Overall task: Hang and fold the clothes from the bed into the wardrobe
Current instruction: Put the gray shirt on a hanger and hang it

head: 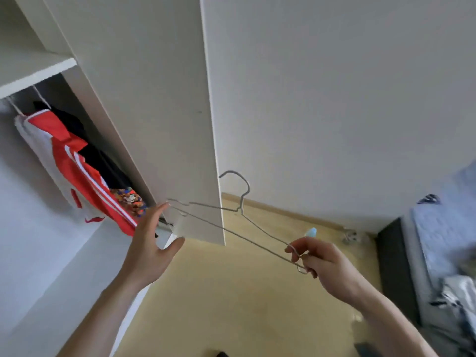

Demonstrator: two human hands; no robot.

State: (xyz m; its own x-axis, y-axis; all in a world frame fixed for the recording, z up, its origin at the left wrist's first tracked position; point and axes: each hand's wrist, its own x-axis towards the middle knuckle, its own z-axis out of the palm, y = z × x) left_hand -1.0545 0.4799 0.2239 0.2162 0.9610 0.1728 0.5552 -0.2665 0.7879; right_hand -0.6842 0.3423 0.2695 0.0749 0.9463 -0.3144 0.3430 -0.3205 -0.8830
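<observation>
The open wardrobe (144, 104) fills the left, at least two garments hanging inside, a red-and-white jacket (77, 171) foremost; the bed (443, 240) with its crumpled clothes (458, 295) lies far right, nearer the right hand. One wire hanger (231, 217) stretches across between both hands, hook up. The right hand (319, 261) pinches its right end; the left hand (149, 243), fingers spread and holding nothing, hovers at its left end.

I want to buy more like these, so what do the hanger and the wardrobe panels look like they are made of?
The hanger, pinched at one end by the right hand, looks like thin bare metal wire: grey, slender, bent into a hook and shoulder notches. The wardrobe panels look like white laminated board, matte and smooth, with flat square edges; the core cannot be told.
</observation>
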